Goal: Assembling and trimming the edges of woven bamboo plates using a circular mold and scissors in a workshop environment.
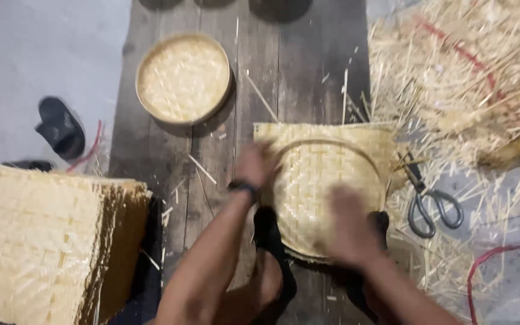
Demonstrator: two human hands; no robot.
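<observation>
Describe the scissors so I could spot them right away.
Start at the dark wooden plank floor down the middle, then move right past the woven mat the hands press. The scissors lie just beyond its right edge among pale straw offcuts, the only grey metal thing there, with two loop handles.

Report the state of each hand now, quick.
Left hand: pressing the upper left rim of the woven bamboo tray; grip unclear.
Right hand: on the tray's lower edge, motion-blurred; cannot be told.

A finished round woven tray [183, 78] sat on the dark wooden planks [308, 66]. A stack of woven bamboo mats [43, 241] stood lower left, scissors [430, 204] lay beside piled bamboo strips [464, 66], and a black sandal [60, 127] lay left.
</observation>
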